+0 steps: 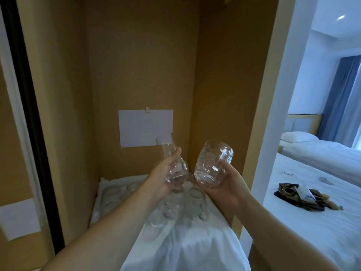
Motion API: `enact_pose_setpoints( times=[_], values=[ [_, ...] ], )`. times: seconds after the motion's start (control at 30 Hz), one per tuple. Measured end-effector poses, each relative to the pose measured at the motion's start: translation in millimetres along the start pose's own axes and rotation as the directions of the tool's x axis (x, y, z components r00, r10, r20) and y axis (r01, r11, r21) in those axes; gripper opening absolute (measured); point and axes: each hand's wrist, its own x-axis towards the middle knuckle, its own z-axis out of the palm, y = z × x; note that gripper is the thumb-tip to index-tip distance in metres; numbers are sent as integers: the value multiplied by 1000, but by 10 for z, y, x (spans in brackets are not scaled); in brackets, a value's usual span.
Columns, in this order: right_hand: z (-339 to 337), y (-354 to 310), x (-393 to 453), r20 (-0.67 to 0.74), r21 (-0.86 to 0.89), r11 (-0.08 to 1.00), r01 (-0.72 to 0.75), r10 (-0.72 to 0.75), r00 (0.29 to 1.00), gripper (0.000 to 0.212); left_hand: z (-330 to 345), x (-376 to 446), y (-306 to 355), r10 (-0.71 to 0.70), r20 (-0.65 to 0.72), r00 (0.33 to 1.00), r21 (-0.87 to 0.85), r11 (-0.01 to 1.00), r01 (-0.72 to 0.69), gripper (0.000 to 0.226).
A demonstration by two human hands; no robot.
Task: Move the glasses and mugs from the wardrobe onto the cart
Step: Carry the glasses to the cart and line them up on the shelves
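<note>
A tall open wardrobe with tan wooden walls (140, 65) fills most of the view, its back panel carrying a white rectangular sheet of paper (145, 128) clipped at its top edge. To the right, past the wardrobe's pale side frame, lie two beds with white linen (312, 202), and a small heap of dark olive and brown items (300, 196) rests on the nearer bed. Low inside the wardrobe, a rumpled white cloth (185, 243) covers the shelf and spills over its front edge toward the viewer. On that cloth, from the back left corner toward the middle, stand several more clear glasses (115, 196), blurred and hard to count. Two bare forearms reach in from the bottom edge. The left hand (162, 177) is wrapped around a slim clear glass tumbler (172, 161), fingers curled on its lower part, with the glass tilted and raised above the cloth. The right hand (226, 182) is curled around a wider, rounded clear glass with a faceted pattern (213, 163), also tilted and held above the shelf. The bases of the two glasses are near each other; whether they touch cannot be told.
</note>
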Motion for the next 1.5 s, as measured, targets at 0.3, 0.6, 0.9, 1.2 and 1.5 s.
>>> enact_pose_setpoints(
  times=[0.3,0.6,0.9,1.2,1.5],
  values=[
    [-645,-644,-988,35,54,998,33,-35,999,43,1068,-443,-617,-57,45,997,38,998,55,79],
    [-1589,-1361,-2212,38,-7,992,125,-125,991,73,2360,-830,-1386,-162,183,970,129,982,140,118],
    [-2468,-1892,-3453,-219,8,964,265,-257,941,76,3592,-1231,-2237,-333,383,861,262,934,245,88],
    [-3141,-2263,-4368,-430,17,895,446,-396,811,85,4674,-1408,-2962,-491,563,665,427,862,274,72],
    [-3980,-2807,-4810,-619,-72,843,533,-457,639,68,6058,-1224,-3662,-557,675,484,478,830,289,89]
  ],
)
